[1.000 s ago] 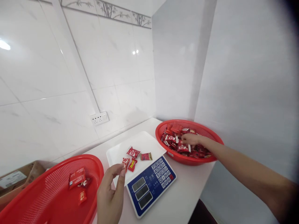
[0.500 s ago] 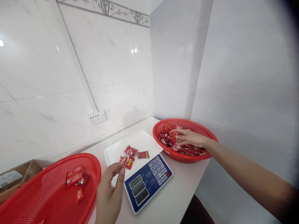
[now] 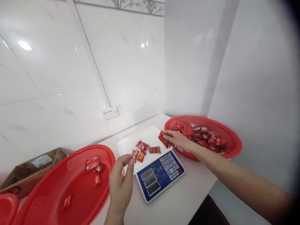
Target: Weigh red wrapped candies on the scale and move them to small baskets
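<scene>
My right hand (image 3: 177, 139) pinches a red-wrapped candy (image 3: 163, 139) above the right side of the scale's white pan (image 3: 126, 145); more than one wrapper may be in its fingers. On the pan lie a red candy with white print (image 3: 142, 145), a red candy with yellow letters (image 3: 141, 156) and a pink-and-gold one (image 3: 155, 150). My left hand (image 3: 122, 181) is at the pan's near left edge, thumb and index finger brought together. Beside those fingertips shows a white-and-red candy (image 3: 135, 153), partly hidden; whether they grip it is unclear.
The blue scale panel (image 3: 160, 175) faces me. At right, a red basket (image 3: 236, 145) holds many red-wrapped candies. Another red basket (image 3: 77, 190) at left contains several packets. Behind it is a cardboard box (image 3: 35, 170); a wall socket (image 3: 110, 112) sits above the table.
My right hand has come out of the right basket and moved left to the pan with a red candy. My left hand stays near the pan's edge. The view has shifted left.
</scene>
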The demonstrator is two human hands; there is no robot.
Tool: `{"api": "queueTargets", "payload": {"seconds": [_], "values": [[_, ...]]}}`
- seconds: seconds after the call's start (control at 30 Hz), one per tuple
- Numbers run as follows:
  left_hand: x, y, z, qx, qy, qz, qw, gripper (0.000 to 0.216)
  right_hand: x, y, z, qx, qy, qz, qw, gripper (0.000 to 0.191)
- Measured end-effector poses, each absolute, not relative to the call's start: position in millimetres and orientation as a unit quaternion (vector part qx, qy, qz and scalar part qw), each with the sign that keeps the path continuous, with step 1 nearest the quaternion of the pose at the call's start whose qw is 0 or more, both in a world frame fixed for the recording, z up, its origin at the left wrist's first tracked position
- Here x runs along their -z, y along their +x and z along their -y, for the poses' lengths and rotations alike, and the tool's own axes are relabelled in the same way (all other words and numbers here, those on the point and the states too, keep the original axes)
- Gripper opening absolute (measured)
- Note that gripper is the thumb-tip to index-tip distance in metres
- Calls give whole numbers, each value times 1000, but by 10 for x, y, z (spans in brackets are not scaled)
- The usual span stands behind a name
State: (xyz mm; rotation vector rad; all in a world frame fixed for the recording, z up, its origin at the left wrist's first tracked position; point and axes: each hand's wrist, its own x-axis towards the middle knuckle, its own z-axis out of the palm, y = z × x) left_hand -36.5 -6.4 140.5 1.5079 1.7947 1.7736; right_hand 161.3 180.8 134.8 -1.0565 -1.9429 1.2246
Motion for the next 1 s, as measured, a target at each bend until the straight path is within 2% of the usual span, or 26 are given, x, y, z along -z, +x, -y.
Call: {"api": "queueTargets", "payload": {"seconds": [0.13,0.2,0.5,0.77,0.87,1.0], "values": [[-1419,-387,102,-602,511,-607,93,21,-1378,1444,-1762,-480,-398,702,344,37],[-1425,-396,113,-604,505,-610,90,21,-1389,1448,-1708,-476,-399,694,364,43],[-1437,-412,96,-665,472,-574,77,19,-1036,1882,-1427,-403,-460,675,413,31],[-1414,-401,68,-674,457,-576,75,16,-906,2256,-1335,-179,-552,681,446,24],[-1411,-397,66,-672,457,-577,78,17,-880,2318,-1369,-149,-566,692,422,25],[-1412,-392,66,-663,461,-586,77,17,-772,2340,-1443,-110,-564,745,338,30]]}}
